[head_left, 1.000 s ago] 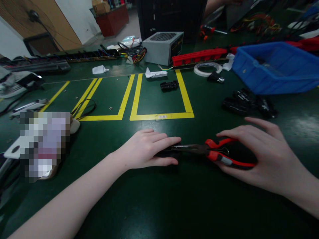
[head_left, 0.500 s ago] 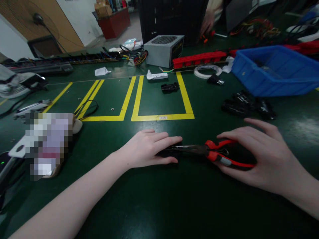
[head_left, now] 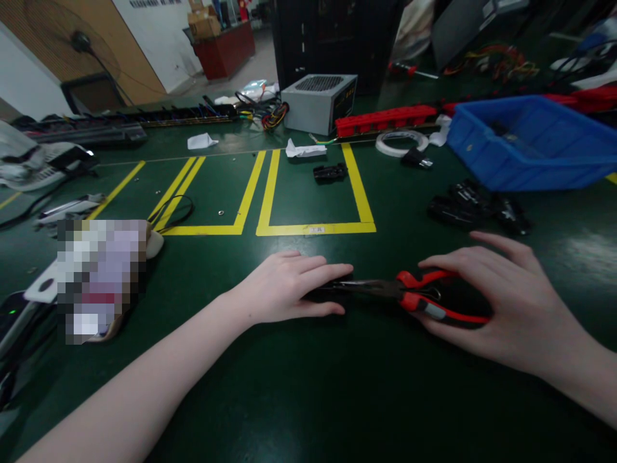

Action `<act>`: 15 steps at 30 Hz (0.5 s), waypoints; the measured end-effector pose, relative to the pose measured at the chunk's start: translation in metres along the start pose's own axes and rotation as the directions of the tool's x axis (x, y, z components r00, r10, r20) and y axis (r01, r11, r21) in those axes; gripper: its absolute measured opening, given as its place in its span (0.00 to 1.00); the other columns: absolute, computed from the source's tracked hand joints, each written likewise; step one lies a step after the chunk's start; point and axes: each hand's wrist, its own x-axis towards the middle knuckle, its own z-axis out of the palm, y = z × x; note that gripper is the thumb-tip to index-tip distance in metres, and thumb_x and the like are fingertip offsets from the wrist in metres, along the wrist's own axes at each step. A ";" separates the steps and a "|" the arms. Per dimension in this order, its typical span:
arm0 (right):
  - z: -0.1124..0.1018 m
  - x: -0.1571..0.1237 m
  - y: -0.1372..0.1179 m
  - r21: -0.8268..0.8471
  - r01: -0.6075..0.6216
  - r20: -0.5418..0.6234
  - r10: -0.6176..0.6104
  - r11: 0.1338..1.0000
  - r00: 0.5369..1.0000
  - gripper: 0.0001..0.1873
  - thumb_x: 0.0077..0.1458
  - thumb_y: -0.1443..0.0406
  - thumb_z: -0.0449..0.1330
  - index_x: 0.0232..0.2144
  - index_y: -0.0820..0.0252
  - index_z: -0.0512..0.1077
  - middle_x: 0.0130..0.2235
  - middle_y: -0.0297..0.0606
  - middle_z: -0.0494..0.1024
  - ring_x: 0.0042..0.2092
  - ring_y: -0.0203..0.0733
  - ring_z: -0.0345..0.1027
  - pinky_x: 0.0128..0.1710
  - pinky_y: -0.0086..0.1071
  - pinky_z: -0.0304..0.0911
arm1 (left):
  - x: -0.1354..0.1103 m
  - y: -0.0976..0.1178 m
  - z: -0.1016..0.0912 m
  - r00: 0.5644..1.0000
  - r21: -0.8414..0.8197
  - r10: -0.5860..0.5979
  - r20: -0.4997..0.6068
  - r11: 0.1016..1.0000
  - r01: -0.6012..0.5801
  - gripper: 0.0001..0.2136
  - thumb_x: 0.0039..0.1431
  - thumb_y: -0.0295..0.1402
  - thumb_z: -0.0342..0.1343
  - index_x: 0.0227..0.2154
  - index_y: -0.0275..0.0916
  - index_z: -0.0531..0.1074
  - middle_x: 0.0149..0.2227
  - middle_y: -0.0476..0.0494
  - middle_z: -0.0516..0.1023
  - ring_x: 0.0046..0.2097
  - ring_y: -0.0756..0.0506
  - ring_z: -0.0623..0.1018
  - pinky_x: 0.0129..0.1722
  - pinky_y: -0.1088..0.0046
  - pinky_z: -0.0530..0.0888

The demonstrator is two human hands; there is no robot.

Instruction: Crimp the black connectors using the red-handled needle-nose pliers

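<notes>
My right hand is wrapped around the red handles of long-nose pliers, with its index finger lifted off them. The jaws point left and meet a small black part under my left hand. My left fingers and thumb hold that part against the green table; most of it is hidden beneath them. A similar black piece lies inside a yellow taped square beyond my hands. Several more black pieces sit in a loose group past my right hand.
A blue bin stands at the back right, beside a tape roll. Behind are a grey power supply and a red strip. A phone, partly blurred out, lies on the left. A screwdriver rests at the far side.
The view has shifted slightly. A co-worker's hand at the back, earlier near the screwdriver, is no longer visible there. My hands and the pliers look almost unchanged.
</notes>
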 end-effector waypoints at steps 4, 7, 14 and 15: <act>0.002 -0.001 0.002 0.002 0.014 -0.019 -0.014 1.000 1.000 0.22 0.52 0.54 0.61 0.48 0.49 0.65 0.38 0.36 0.78 0.39 0.52 0.75 0.56 0.58 0.59 | 0.000 -0.001 0.000 1.000 -0.017 0.025 0.001 1.000 -0.025 0.23 0.69 0.47 0.47 0.56 0.36 0.68 0.37 0.45 0.78 0.35 0.49 0.76 0.37 0.72 0.69; 0.004 -0.002 0.004 0.008 0.046 -0.043 -0.046 0.999 0.998 0.24 0.50 0.53 0.62 0.48 0.50 0.66 0.38 0.36 0.78 0.38 0.52 0.75 0.55 0.58 0.60 | 0.000 -0.001 0.001 1.000 -0.008 0.031 0.006 0.999 -0.031 0.23 0.69 0.49 0.45 0.56 0.37 0.69 0.36 0.45 0.79 0.34 0.49 0.76 0.36 0.72 0.69; 0.003 0.000 0.004 -0.001 0.058 -0.050 -0.058 0.998 0.997 0.23 0.51 0.53 0.61 0.49 0.51 0.66 0.38 0.37 0.79 0.38 0.52 0.75 0.54 0.58 0.60 | -0.001 -0.001 0.001 1.000 -0.010 0.018 0.013 1.000 -0.018 0.24 0.69 0.49 0.44 0.56 0.37 0.68 0.36 0.45 0.79 0.34 0.49 0.76 0.36 0.72 0.69; 0.003 0.001 0.004 -0.003 0.061 -0.051 -0.061 0.998 0.997 0.23 0.51 0.53 0.61 0.49 0.51 0.66 0.38 0.37 0.79 0.38 0.52 0.75 0.54 0.58 0.61 | -0.001 -0.001 0.001 1.000 -0.003 0.014 0.016 1.000 -0.014 0.24 0.69 0.49 0.45 0.56 0.36 0.68 0.36 0.45 0.78 0.33 0.49 0.76 0.35 0.72 0.68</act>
